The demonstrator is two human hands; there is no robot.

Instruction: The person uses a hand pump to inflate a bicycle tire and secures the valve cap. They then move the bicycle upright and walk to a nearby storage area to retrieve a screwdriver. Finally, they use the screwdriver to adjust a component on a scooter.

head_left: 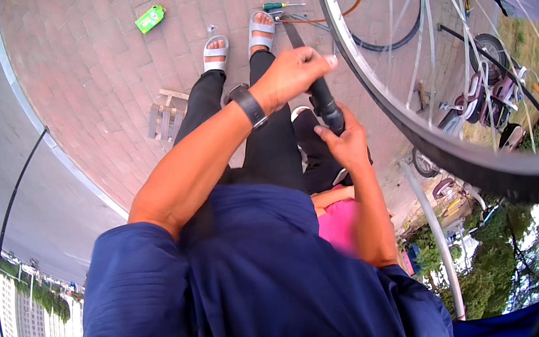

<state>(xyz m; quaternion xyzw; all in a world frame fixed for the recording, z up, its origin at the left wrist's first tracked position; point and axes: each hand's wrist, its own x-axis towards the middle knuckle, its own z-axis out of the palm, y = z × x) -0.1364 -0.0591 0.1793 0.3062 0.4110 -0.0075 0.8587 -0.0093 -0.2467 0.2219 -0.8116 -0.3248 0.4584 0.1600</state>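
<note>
My left hand [294,75], with a black watch [247,106] on its wrist, is closed at the upper end of a black tube-shaped handle [323,102]. A flat dark strip [292,33] runs up from behind these fingers. Lower down, my right hand [348,140] is wrapped round the handle's lower end, thumb along its side. What lies inside the left fingers is partly hidden. Close by on the right stands a bicycle wheel [368,89] with a black tyre and thin spokes.
A green-handled screwdriver [281,5], an orange-brown cable [356,1] and a black hoop-shaped tyre [397,44] are beyond my feet. A green packet [151,19] and small wooden stool [166,117] lie left. Someone in pink [339,224] is near my right arm; a small bike [486,93] stands right.
</note>
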